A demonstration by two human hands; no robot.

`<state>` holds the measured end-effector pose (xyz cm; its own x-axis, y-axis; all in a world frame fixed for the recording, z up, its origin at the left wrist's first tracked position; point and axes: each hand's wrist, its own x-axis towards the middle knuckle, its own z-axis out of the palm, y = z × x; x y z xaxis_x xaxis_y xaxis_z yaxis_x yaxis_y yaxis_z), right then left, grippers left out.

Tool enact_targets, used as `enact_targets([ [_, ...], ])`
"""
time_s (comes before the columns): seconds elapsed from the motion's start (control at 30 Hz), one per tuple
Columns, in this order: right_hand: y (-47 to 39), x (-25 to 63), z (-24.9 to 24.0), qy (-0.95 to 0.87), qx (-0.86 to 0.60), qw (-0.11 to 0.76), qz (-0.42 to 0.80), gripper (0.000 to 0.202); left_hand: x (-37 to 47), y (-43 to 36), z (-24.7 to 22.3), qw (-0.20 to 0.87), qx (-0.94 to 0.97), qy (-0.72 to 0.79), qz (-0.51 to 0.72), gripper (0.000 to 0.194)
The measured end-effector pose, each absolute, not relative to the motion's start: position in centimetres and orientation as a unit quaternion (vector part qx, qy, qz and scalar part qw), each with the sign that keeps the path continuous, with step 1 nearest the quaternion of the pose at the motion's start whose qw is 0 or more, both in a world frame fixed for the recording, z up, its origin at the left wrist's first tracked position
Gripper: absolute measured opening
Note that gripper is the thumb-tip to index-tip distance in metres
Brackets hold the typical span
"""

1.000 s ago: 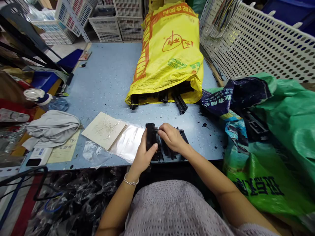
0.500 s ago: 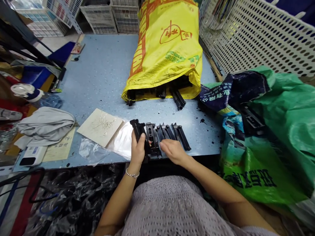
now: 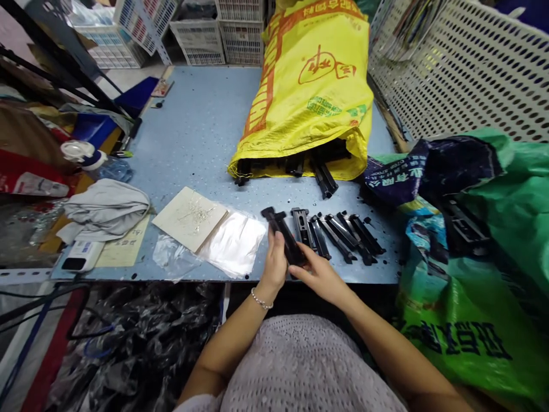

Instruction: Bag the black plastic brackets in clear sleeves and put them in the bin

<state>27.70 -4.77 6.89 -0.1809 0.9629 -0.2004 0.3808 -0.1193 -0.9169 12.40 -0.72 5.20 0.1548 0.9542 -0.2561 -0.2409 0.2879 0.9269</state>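
A long black plastic part [image 3: 286, 236], with a wider bracket-like end, is tilted above the table's front edge. My left hand [image 3: 274, 263] is wrapped round its left side, thumb on top. At its lower end, my right hand [image 3: 319, 274] grips it with thumb and fingers. Just right of the held part, several similar black parts [image 3: 341, 232] lie side by side on the blue table [image 3: 193, 126]. Left of my hands are clear plastic bags [image 3: 235, 243] and a pale square board [image 3: 189, 220] with tiny metal pins scattered on it.
A yellow woven sack [image 3: 317, 97] lies mouth towards me, black parts showing inside. At the right stands a green bag [image 3: 467, 309] with more black parts, below a white perforated crate [image 3: 454, 68]. A grey cloth [image 3: 105, 209] and a bottle [image 3: 96, 160] sit at the left.
My right hand has come onto the lower end of the held black part. The row of parts at the right now looks longer and more spread out. The whole view has shifted.
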Motion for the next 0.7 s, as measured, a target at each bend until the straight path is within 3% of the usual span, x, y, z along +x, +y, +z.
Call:
enact_targets([
  [0.17,-3.4,26.1,5.7,-0.410,-0.539,0.367,0.637,0.049,6.0,-1.3,3.4,0.338,0.632,0.591,0.370,0.041],
  [0.23,-2.7,25.7,5.3,-0.369,-0.517,0.377,0.674,0.043,3.1,-1.1,1.6,0.278,0.644,0.624,0.345,0.027],
  [0.33,-1.7,24.6,5.0,-0.314,-0.465,0.402,0.724,0.037,-0.1,0.0,-0.3,0.287,0.625,0.635,0.352,0.016],
  [0.53,-0.4,21.5,5.2,-0.221,-0.367,0.384,0.818,0.032,-2.1,1.8,0.5,0.500,0.438,0.598,0.448,0.021],
  [0.63,0.7,19.1,4.7,-0.197,-0.334,0.367,0.846,0.028,-2.0,1.2,1.7,0.490,0.443,0.567,0.493,0.019],
  [0.7,1.4,17.8,4.2,-0.198,-0.343,0.381,0.836,0.023,-2.3,0.8,2.5,0.417,0.532,0.565,0.474,0.003],
])
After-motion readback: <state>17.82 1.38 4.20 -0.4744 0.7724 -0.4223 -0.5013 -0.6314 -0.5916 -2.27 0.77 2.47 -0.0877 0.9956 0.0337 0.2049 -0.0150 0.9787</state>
